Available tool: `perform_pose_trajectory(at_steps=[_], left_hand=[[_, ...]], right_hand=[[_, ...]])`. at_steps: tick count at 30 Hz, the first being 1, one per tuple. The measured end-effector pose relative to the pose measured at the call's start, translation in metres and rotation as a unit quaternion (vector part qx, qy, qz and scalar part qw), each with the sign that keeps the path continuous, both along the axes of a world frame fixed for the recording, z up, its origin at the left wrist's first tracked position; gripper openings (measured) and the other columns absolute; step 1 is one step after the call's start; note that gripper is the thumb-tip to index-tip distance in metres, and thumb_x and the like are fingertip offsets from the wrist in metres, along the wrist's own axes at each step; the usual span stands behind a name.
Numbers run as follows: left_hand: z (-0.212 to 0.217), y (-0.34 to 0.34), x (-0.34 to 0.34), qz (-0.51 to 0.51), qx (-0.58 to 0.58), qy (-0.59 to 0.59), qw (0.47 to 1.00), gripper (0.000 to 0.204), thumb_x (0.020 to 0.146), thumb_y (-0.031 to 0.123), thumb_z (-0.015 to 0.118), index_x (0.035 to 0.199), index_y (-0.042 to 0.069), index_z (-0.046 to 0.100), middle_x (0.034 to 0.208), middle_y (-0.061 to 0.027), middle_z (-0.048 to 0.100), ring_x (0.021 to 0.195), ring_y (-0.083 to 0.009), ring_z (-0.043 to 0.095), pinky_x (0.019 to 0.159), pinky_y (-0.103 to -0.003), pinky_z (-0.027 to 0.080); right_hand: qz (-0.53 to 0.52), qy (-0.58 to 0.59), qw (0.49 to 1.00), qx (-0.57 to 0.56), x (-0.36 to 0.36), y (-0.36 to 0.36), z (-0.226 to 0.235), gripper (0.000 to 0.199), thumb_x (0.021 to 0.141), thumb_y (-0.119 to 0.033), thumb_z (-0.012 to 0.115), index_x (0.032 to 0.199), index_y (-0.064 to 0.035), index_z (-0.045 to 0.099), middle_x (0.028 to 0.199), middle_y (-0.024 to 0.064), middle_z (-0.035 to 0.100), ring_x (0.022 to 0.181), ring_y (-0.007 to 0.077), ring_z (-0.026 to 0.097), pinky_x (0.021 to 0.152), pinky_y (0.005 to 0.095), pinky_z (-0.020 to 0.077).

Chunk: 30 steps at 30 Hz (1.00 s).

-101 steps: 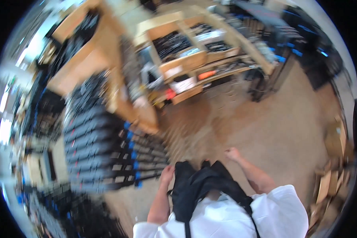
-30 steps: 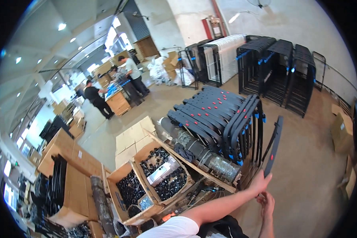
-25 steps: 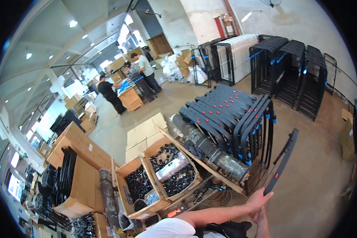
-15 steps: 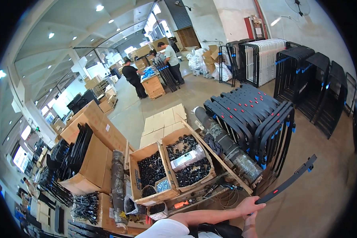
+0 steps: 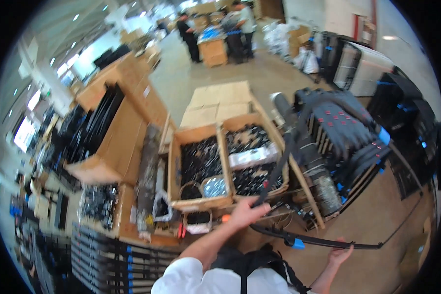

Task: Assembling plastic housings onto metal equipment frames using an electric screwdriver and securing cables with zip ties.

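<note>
The black frame (image 5: 318,241) spans the centre and right of the picture as a bent loop. Swung wide, it could knock the stacked frames (image 5: 328,125) at the right, or snag the rim of the parts boxes (image 5: 224,164) near the centre; a loose right-hand hold would probably let it twist and tip. The left hand (image 5: 247,214), just below centre, is clamped around one of its bars. The right hand (image 5: 340,254), lower right, touches the lower bar, fingers partly curled; whether it grips fully I cannot tell.
</note>
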<state>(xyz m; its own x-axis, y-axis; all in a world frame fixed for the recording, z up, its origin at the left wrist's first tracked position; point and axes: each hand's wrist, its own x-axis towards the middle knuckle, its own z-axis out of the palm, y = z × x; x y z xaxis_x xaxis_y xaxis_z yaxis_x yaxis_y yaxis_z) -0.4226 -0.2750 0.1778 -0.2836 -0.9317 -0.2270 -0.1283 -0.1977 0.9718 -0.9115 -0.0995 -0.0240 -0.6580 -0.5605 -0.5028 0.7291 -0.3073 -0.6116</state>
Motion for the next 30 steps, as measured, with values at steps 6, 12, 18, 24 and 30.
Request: perform_pose_trajectory(at_steps=[6,12,18,24,30], left_hand=[[-0.024,0.001,0.172,0.393,-0.085,-0.036,0.915,0.027,0.101,0.027,0.07,0.101,0.0,0.073,0.076,0.0025,0.06,0.073,-0.0075,0.052,0.064,-0.029,0.043],[-0.108,0.066,0.383,0.523,0.032,-0.067,0.849,0.034,0.098,0.032,0.071,0.096,-0.001,0.074,0.071,0.0038,0.06,0.066,-0.008,0.049,0.06,-0.032,0.042],[-0.154,0.107,0.494,0.549,0.107,-0.132,0.818,0.04,0.097,0.037,0.07,0.101,-0.003,0.073,0.075,-0.0054,0.067,0.074,-0.0161,0.06,0.073,-0.037,0.049],[-0.17,0.122,0.537,0.528,0.113,-0.244,0.806,0.034,0.099,0.033,0.067,0.106,0.0,0.073,0.076,-0.0115,0.07,0.074,-0.0246,0.067,0.073,-0.042,0.052],[-0.145,0.109,0.523,0.485,0.028,-0.435,0.758,0.035,0.097,0.029,0.069,0.117,0.0,0.073,0.102,-0.0214,0.071,0.098,-0.0384,0.068,0.089,-0.049,0.052]], right_hand=[[-0.101,0.038,0.985,0.134,-0.06,-0.033,0.052,0.035,0.103,-0.036,0.06,0.099,-0.0008,0.063,0.095,0.0083,0.068,0.088,0.0217,0.066,0.081,0.0344,0.0573],[0.153,0.22,0.963,-0.017,0.123,-0.14,0.125,0.012,0.101,-0.015,0.06,0.094,-0.0066,0.056,0.089,0.0017,0.056,0.081,0.0157,0.054,0.08,0.03,0.0466],[0.268,0.27,0.924,-0.035,0.248,-0.202,0.168,0.007,0.099,-0.013,0.064,0.095,-0.0103,0.058,0.089,0.0011,0.061,0.083,0.0151,0.059,0.081,0.0309,0.0498],[0.274,0.229,0.927,0.113,0.279,-0.218,0.131,0.006,0.092,-0.018,0.067,0.093,-0.013,0.063,0.085,0.001,0.065,0.077,0.017,0.064,0.071,0.031,0.0494],[0.245,0.218,0.932,0.157,0.291,-0.198,0.1,0.01,0.091,-0.018,0.064,0.095,-0.009,0.062,0.085,0.0047,0.066,0.076,0.0184,0.065,0.066,0.0332,0.0481]])
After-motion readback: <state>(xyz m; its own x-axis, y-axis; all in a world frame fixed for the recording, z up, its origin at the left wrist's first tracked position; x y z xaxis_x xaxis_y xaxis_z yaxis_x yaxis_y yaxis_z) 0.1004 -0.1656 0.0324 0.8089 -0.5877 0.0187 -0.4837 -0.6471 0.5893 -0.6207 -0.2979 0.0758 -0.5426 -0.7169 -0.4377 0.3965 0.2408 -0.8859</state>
